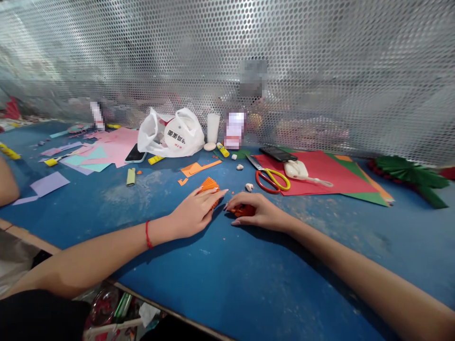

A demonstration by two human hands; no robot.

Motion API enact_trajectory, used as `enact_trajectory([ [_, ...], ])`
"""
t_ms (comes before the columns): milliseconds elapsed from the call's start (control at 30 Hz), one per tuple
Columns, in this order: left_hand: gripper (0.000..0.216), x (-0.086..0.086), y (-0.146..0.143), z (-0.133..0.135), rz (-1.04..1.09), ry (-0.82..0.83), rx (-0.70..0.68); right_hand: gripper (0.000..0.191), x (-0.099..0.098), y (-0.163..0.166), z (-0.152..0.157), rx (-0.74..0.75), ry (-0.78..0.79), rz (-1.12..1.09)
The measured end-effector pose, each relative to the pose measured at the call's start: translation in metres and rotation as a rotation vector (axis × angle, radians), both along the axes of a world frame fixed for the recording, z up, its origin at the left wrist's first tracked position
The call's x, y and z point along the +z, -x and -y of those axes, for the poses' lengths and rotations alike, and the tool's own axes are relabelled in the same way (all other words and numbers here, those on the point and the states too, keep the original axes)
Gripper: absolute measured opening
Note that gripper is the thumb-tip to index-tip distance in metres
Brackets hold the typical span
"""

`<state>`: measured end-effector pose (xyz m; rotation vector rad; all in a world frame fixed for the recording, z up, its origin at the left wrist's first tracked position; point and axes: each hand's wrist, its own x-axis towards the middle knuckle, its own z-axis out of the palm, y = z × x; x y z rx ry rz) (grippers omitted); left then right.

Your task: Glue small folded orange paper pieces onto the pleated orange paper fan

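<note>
Both hands are down on the blue surface [227, 289], close together, nearly fingertip to fingertip.

The left hand [194, 214] has hold of an orange pleated fan [209, 184]. Its fingers lie long across the folds and the pleats poke out above the knuckles. The thumb is hidden, but I'd say the flat grip is there to stop the pleats springing open. There's a red string [147, 235] round that wrist.

The right hand [256, 213] is curled over a small orange-red piece [243, 210], fingers closed on it and pressing it to the surface just beside the fan. Most of the piece is covered, so I can't tell its shape. The two bits of paper sit near each other but don't look like they touch.

The tools are parked just beyond the hands, probably for easy grabbing:
- scissors [272, 180] lying on the edge of a red sheet [330, 177]
- a yellow glue stick [223, 149] further back
- orange scraps [199, 167] behind the fan

Along the back of the surface, in front of the mesh screen [320, 71], there's a white bag [170, 135] and a phone [279, 153]. A green fan [408, 175] lies off to the right. Someone else's arm [7, 182] shows at the left edge.
</note>
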<state>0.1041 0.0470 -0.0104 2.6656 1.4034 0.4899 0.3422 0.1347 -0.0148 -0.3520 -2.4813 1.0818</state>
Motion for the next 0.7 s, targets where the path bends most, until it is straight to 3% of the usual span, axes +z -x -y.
enact_trajectory([
  [133,0.052,0.0033,-0.0007,0.0004,-0.046,0.011,-0.027,0.019,-0.0045,-0.0003,-0.0016,0.007,-0.003,-0.022],
  [567,0.038,0.0023,0.0024,-0.0028,-0.098,-0.018,-0.031,0.019,-0.0073,-0.0006,-0.0025,-0.119,-0.102,-0.008],
  [700,0.037,0.0028,0.0028,-0.0041,-0.085,-0.043,-0.007,0.026,-0.0089,-0.0007,-0.0024,-0.262,-0.168,-0.003],
])
